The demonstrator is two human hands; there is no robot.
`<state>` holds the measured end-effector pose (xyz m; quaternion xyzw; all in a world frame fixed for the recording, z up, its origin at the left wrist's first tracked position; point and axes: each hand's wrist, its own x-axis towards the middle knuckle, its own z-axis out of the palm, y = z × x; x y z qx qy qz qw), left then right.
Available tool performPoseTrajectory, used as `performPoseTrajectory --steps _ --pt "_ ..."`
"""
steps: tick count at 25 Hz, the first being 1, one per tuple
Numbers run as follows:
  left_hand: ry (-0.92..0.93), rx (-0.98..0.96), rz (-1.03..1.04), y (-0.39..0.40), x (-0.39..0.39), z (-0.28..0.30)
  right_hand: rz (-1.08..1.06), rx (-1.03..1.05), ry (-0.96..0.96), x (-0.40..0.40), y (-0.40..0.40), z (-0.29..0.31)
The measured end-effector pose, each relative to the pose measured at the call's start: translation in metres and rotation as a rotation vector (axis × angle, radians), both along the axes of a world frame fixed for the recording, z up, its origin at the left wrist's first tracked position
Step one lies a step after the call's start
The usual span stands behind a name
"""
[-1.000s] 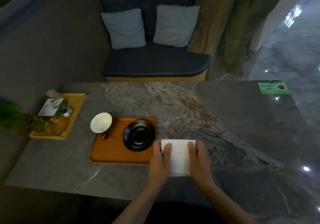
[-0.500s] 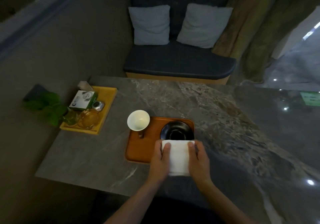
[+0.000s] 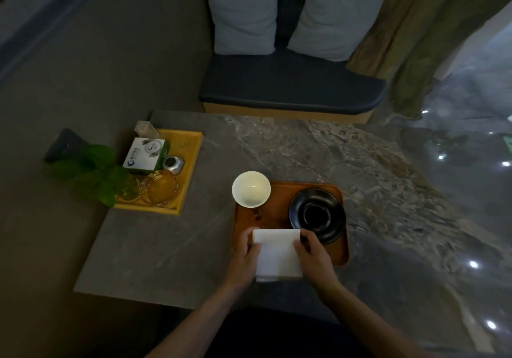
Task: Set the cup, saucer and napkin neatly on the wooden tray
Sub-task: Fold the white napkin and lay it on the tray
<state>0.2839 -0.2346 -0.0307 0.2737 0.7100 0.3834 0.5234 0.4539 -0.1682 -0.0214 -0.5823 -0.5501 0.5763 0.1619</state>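
A folded white napkin (image 3: 277, 252) is held over the near edge of the brown wooden tray (image 3: 277, 199). My left hand (image 3: 245, 258) grips its left side and my right hand (image 3: 314, 258) grips its right side. A black saucer (image 3: 317, 215) lies on the right part of the tray. A white cup (image 3: 251, 189) stands at the tray's far left corner, overhanging the rim. The napkin and my hands hide the tray's near left part.
The grey marble table (image 3: 360, 163) carries a yellow tray (image 3: 191, 163) at the left with a green-white box (image 3: 146, 155), a glass dish (image 3: 159, 187) and a small metal object. A green plant (image 3: 91, 175) leans in from the left. A bench with two cushions stands behind.
Both hands have carried the napkin from the table right of the tray to over the tray's near edge. The view has swung left and tilted down.
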Motion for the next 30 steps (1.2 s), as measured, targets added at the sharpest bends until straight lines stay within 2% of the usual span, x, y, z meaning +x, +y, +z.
performPoseTrajectory --steps 5,10,14,19,30 --pt "0.065 -0.131 0.029 -0.009 -0.024 -0.017 0.125 -0.062 -0.076 -0.022 -0.001 -0.01" --pt "0.192 -0.171 -0.011 -0.005 -0.039 -0.028 0.258 -0.002 -0.138 -0.042 0.004 -0.017" --pt "0.29 -0.221 -0.031 0.006 -0.043 -0.031 0.264 0.029 -0.27 -0.054 0.008 -0.025" --pt "0.536 -0.217 -0.128 0.021 -0.042 -0.031 0.288 0.063 -0.373 -0.067 0.017 -0.029" --pt "0.746 -0.124 -0.256 0.028 -0.051 -0.043 0.366 0.183 -0.489 -0.069 0.024 -0.044"
